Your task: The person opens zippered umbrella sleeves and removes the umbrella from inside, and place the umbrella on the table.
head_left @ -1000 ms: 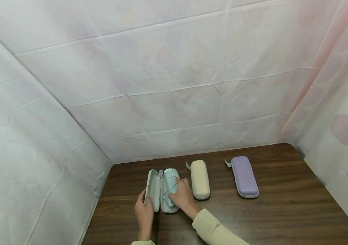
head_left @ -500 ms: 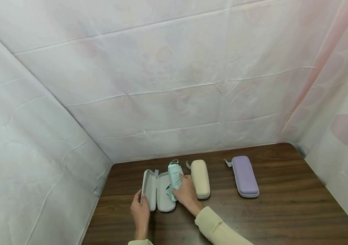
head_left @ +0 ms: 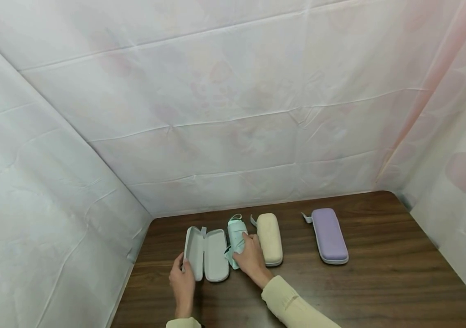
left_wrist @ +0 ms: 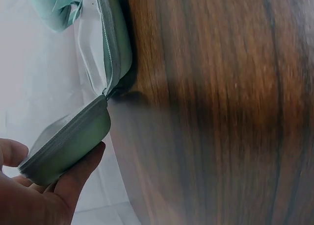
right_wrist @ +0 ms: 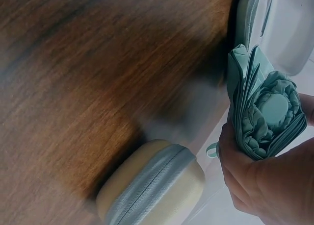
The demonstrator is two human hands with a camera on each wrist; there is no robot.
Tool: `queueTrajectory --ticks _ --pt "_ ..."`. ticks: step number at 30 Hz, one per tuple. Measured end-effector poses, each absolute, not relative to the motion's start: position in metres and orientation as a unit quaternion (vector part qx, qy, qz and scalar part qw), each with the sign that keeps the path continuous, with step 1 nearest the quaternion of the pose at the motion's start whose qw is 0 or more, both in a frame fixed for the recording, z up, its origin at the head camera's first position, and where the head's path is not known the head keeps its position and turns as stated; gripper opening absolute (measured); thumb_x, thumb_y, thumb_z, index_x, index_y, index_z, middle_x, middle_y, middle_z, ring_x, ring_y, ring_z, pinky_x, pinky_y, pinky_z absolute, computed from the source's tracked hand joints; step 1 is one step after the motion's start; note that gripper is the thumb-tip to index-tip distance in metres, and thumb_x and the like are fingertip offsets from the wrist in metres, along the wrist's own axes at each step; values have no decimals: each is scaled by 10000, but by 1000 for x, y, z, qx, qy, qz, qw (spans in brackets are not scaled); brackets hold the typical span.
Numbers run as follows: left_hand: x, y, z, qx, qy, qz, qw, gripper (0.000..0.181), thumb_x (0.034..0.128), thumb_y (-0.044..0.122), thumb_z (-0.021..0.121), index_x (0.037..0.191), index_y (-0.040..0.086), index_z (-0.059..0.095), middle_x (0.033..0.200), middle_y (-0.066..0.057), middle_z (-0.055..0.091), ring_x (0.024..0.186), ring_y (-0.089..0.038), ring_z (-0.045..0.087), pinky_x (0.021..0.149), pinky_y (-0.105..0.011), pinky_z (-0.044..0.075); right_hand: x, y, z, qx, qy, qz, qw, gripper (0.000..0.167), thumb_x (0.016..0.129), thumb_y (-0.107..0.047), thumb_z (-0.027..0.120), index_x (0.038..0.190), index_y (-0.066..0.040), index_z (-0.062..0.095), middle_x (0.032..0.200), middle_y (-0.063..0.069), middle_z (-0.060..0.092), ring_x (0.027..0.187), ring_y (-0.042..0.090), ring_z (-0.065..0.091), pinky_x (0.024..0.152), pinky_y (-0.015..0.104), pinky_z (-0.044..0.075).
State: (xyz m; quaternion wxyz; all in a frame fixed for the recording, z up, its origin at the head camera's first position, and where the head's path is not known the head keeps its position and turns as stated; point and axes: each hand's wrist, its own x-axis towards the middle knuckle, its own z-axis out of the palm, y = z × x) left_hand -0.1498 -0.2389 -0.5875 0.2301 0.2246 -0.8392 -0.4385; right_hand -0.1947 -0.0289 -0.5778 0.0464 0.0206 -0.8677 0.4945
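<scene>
one left hand (head_left: pixel 182 281), one right hand (head_left: pixel 251 257), one folded umbrella (head_left: pixel 237 230), one green case (head_left: pixel 216 257), one cream case (head_left: pixel 269 239), one purple case (head_left: pixel 330 234), three cases in all, two sleeves (head_left: pixel 298 307), one wooden table (head_left: pixel 384 269)

We have the green case (head_left: pixel 217 255) open on the bench (head_left: pixel 380 278), lid (head_left: pixel 193 253) tilted up, just left of the folded mint umbrella (head_left: pixel 237 233).

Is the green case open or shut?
Open. The green case's two halves are spread apart, showing their pale insides, and the left hand holds one half by its edge.
</scene>
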Motion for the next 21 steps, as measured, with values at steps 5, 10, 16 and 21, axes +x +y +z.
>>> queueTrajectory --ticks 5,10,16,21 --pt "-151 -246 -588 222 -840 -438 230 346 1085 101 510 1343 -77 654 1267 -355 675 1112 -511 682 898 -650 541 -196 -30 -581 12 -868 493 47 738 750 -35 839 1411 154 572 1239 286 546 1013 327 600 839 475 568" --pt "-152 -253 -584 229 -838 -442 223 365 1092 120 492 1361 -76 643 1293 -354 663 1135 -512 672 913 -651 535 -197 -32 -584 8 -871 490 43 748 745 -24 835 1419 154 565 1238 284 543 973 325 611 807 467 573" --pt "-152 -262 -583 230 -841 -440 215 380 1096 133 480 1381 -68 632 1316 -352 652 1162 -518 660 933 -659 528 -198 -32 -591 6 -878 477 33 735 754 -20 819 1419 157 560 1264 306 530 1025 370 612 845 493 572" --pt "-151 -266 -584 228 -845 -441 201 398 1109 148 462 1416 -61 607 1344 -352 639 1197 -521 649 948 -667 532 -199 -34 -596 5 -881 472 26 735 780 -30 819 1437 153 545 1277 320 512 1005 366 618 839 489 575"
